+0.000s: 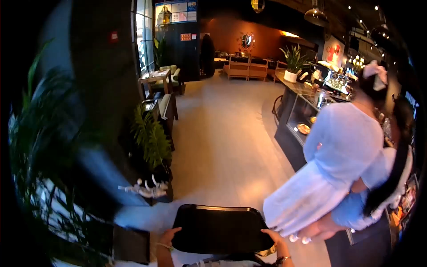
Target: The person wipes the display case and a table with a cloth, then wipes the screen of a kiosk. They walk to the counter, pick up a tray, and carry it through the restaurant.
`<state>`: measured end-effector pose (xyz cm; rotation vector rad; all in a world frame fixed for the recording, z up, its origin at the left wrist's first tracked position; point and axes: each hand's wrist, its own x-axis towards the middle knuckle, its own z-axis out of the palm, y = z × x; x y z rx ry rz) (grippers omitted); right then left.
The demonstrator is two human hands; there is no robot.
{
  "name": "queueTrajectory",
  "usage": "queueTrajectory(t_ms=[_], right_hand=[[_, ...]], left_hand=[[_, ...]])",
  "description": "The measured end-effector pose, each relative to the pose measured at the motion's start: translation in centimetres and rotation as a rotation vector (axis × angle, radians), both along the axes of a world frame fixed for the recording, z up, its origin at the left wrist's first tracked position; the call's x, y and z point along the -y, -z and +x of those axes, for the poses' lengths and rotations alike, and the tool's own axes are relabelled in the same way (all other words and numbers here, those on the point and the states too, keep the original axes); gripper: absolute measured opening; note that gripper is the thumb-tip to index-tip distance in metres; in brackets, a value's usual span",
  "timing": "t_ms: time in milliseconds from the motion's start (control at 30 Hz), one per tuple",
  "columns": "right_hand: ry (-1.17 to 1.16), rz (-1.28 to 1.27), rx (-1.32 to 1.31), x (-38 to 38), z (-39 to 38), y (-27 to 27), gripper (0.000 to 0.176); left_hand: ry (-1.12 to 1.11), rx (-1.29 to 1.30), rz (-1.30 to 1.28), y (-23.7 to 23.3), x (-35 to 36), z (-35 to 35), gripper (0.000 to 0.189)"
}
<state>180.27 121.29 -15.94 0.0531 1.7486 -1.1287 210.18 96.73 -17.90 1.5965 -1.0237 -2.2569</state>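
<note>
A black serving tray (222,229) is held level in front of my body, with nothing visible on it. My left hand (167,238) grips its left edge, the thumb lying on top of the rim. On the opposite edge, my right hand (276,239) holds the tray the same way, thumb over the rim. The fingers beneath the tray are hidden. A bracelet shows on each wrist. Close to the right of the tray, another person in a white top (342,133) stands at the counter, one hand (318,229) hanging near my right hand.
Ahead runs a light floor (213,133) toward wooden benches (247,69). The counter (289,120) on the right bears a potted plant (291,62) and a display case. Along the left are leafy plants (151,135), a wooden table (155,76) and chairs.
</note>
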Motion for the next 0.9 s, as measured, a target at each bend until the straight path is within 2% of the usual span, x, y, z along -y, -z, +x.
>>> queueTrajectory(t_ms=[67,100,167,200,233,267,333,367,467,500,533,567,600,633,667,733,767,833,867,900], right_hand=[[-0.086,-0.042,-0.029,6.2,-10.2,9.8,0.043],[-0.052,-0.044,0.043,10.3,-12.3,8.1,0.042],[-0.026,0.009,0.187,18.3,-16.2,0.9,0.040],[-0.066,-0.003,0.128,21.9,-18.4,0.9,0.039],[-0.104,-0.023,0.063,25.5,-21.0,1.5,0.039],[-0.139,-0.053,0.000,29.3,-23.5,2.4,0.038],[-0.202,-0.031,-0.140,37.1,-28.1,3.6,0.034],[-0.221,-0.046,-0.174,41.3,-29.9,3.4,0.033],[-0.237,-0.095,-0.227,52.5,-36.6,5.5,0.030],[-0.196,-0.128,-0.237,56.2,-38.4,6.0,0.031],[-0.150,-0.173,-0.258,59.8,-40.8,6.5,0.031],[-0.141,-0.082,-0.323,63.0,-44.1,8.8,0.032],[-0.099,-0.087,-0.295,66.1,-46.3,7.3,0.034],[-0.070,-0.116,-0.324,68.7,-49.8,8.4,0.035],[-0.029,-0.144,-0.343,71.2,-52.8,9.9,0.037],[0.032,-0.033,-0.352,76.6,-57.0,4.4,0.040],[0.040,-0.023,-0.446,78.5,-60.1,5.0,0.041],[0.087,0.018,-0.472,82.2,-66.8,5.9,0.040],[0.098,0.024,-0.499,84.2,-70.7,7.2,0.041],[0.111,0.058,-0.506,86.2,-74.4,8.5,0.040]], left_hand=[[0.007,0.088,-0.121,1.2,8.0,-7.3,0.046],[-0.004,0.151,-0.151,1.7,11.3,-9.0,0.047],[-0.050,0.130,-0.061,-1.5,18.4,-13.3,0.047],[-0.074,0.104,-0.015,-2.2,21.8,-15.8,0.047],[-0.009,0.096,-0.059,-0.9,26.0,-17.1,0.049],[-0.046,0.153,-0.089,0.2,29.6,-18.5,0.050],[-0.160,0.212,-0.118,-1.4,35.8,-23.0,0.051],[-0.226,0.377,-0.222,-1.6,38.9,-25.8,0.046],[-0.105,0.293,-0.247,-1.2,51.0,-33.1,0.040],[-0.157,0.282,-0.245,-1.9,54.9,-36.4,0.033],[-0.151,0.225,-0.281,-0.9,59.7,-39.3,0.032],[-0.142,0.168,-0.319,0.9,64.9,-41.9,0.031],[-0.122,0.123,-0.327,2.1,68.4,-44.8,0.030],[-0.089,0.196,-0.284,-1.6,71.3,-48.9,0.032],[-0.087,0.117,-0.266,-1.1,75.2,-52.3,0.035],[-0.031,0.139,-0.309,-2.9,81.0,-60.0,0.037],[-0.006,0.128,-0.290,-3.4,83.5,-63.8,0.038],[0.047,0.097,-0.259,-3.3,89.0,-72.4,0.039],[-0.026,0.077,-0.363,-2.3,91.7,-77.1,0.025],[-0.012,0.043,-0.362,-1.4,94.6,-81.6,0.025]])
